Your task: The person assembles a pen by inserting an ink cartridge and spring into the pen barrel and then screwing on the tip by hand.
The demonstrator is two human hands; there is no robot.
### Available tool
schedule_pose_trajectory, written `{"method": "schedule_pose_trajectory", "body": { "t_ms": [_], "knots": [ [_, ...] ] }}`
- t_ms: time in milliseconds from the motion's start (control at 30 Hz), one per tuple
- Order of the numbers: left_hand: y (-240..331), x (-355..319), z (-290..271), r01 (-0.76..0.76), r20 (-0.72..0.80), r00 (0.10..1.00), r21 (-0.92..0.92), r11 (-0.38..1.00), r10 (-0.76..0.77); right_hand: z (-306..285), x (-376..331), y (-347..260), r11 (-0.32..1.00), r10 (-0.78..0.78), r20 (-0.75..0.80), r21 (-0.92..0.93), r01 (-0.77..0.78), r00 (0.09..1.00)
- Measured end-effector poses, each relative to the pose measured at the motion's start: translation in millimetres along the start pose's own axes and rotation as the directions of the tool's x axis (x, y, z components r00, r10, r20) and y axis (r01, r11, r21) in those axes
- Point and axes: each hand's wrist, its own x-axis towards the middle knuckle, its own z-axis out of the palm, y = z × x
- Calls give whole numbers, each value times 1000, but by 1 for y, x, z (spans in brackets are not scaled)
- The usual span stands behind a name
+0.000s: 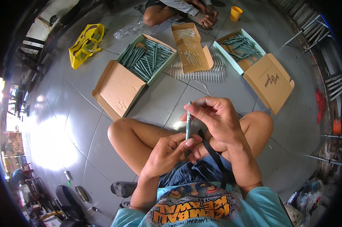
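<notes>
A slim dark-green pen point(188, 126) stands nearly upright between my hands, above my crossed legs. My left hand point(169, 151) is closed round its lower part, thumb and fingers pressed against it. The fingers of my right hand point(216, 115) pinch it near its upper end. Ahead of me to the left, an open box point(164, 67) is heaped with similar green pens point(142, 60). A second open box point(231, 60), ahead to the right, holds more of them. Between the two lies a brown cardboard box point(193, 64) with thin, pale, clear pieces inside.
A row of thin clear sticks point(216, 73) lies on the tiles under the brown box. Another person's hands point(205, 19) are at the far side, near a yellow cup point(235, 13). A yellow bag point(85, 45) sits far left. A black strap point(212, 153) crosses my lap.
</notes>
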Motion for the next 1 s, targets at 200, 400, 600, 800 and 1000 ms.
{"method": "schedule_pose_trajectory", "body": {
  "t_ms": [200,400,600,800,1000],
  "knots": [
    [-2,3,1,0,-11,1000,-60,998,-1,-2,-4,2,999,-34,-39,-8,34,999],
    [-2,2,3,2,-43,999,18,1000,-2,0,-5,10,996,-80,-22,-32,79,997],
    [0,-1,1,15,-28,999,41,999,-14,-6,-5,12,993,-74,-29,-94,71,997],
    [-3,-4,2,4,-48,999,5,1000,-3,-5,-9,8,975,-172,27,-138,174,985],
    [2,-4,-2,27,35,999,-10,1000,-27,-9,-9,12,996,-86,46,-6,87,995]
  ]
}}
